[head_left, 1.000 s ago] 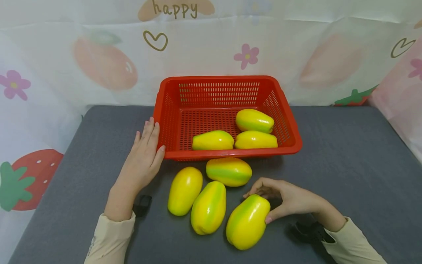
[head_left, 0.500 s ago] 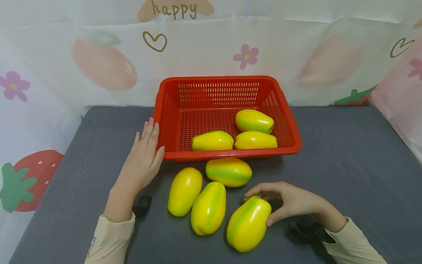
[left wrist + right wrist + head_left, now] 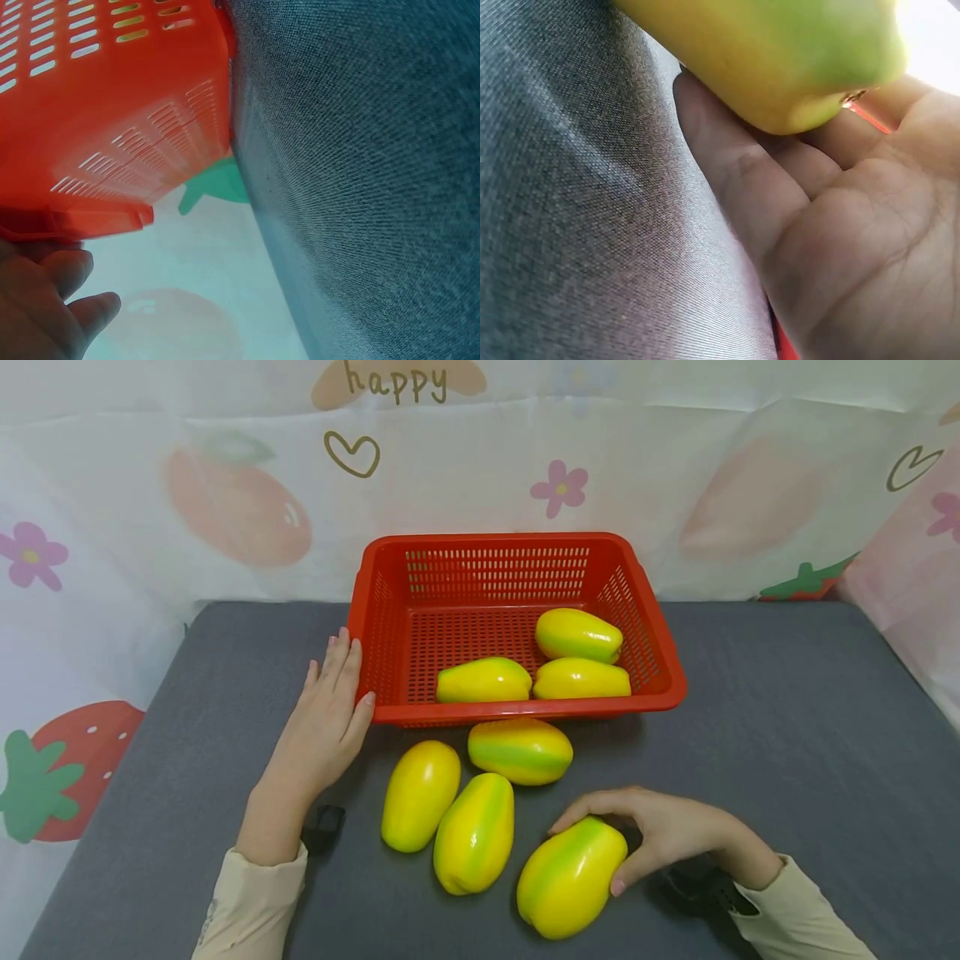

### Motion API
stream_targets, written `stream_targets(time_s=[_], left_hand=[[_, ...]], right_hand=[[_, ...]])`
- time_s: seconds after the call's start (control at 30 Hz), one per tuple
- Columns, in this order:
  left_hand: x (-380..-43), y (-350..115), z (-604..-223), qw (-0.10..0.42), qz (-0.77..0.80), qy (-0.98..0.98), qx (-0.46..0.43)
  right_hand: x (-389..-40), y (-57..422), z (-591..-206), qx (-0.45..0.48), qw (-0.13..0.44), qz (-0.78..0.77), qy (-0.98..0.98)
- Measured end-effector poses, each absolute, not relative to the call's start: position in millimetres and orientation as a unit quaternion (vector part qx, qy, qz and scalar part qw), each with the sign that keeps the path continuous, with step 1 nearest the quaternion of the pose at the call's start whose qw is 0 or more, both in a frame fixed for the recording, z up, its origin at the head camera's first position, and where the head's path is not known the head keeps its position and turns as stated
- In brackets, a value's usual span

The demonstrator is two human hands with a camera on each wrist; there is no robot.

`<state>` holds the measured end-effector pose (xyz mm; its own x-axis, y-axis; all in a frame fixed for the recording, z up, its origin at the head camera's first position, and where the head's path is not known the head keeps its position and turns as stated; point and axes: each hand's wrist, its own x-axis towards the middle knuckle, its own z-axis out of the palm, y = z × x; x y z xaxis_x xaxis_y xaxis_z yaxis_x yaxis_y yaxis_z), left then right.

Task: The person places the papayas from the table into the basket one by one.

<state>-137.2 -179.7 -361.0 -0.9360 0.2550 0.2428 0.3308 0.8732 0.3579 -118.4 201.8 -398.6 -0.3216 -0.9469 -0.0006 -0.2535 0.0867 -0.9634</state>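
Observation:
My right hand (image 3: 675, 833) curls round the narrow end of a yellow-green papaya (image 3: 572, 878) at the table's front. The thumb lies on its right side and fingers on its far left; in the right wrist view, fingers also lie along this papaya (image 3: 780, 60). Flat against the left side of a red plastic basket (image 3: 525, 710) rests my left hand (image 3: 318, 722), its fingers straight. From the left wrist, that hand (image 3: 45, 300) shows at the basket's rim (image 3: 97, 221). Inside the basket lie three papayas, one at the back right (image 3: 579, 635) and two along the front wall.
Three more papayas lie on the grey table cloth (image 3: 787, 718): one sideways (image 3: 521, 752) close before the basket, another (image 3: 422, 796) at the left, and one (image 3: 474, 833) between it and the gripped papaya. A printed curtain (image 3: 465, 468) hangs behind the basket.
My right hand and its papaya have shifted slightly toward me and to the right, and the papaya has turned a little. The left hand and the basket stay put.

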Motion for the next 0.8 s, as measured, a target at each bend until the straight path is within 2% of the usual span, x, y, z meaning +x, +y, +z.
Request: stream_targets(time_s=[0.8], left_hand=[[-136.9, -180.1, -360.9, 0.094, -0.194, -0.965, -0.152]], right_hand=[[-118.6, 201.0, -402.6, -0.464, 0.375, -0.47, 0.65]])
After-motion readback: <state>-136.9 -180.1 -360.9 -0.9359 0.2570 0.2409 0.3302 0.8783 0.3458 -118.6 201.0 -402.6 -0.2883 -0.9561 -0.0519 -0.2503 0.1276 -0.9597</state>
